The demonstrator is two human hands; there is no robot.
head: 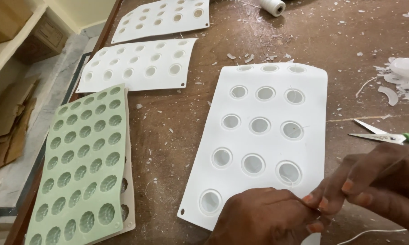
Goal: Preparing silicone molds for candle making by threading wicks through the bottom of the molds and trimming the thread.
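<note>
A: Why are both hands down at the white mould's [263, 136] near edge?
B: The left hand [263, 218] rests on its corner; the right hand [377, 181] meets it, and the fingertips of both pinch a thin wick [300, 198] between them.
A: Anything in the cavities?
B: They look empty, as in the green mould [82, 168] and the two white ones beyond. Scissors [386, 134] lie open just beside the right hand.

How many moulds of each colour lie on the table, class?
White moulds: 4
Green mould: 1, lying on the fourth white one
Total: 5
</note>
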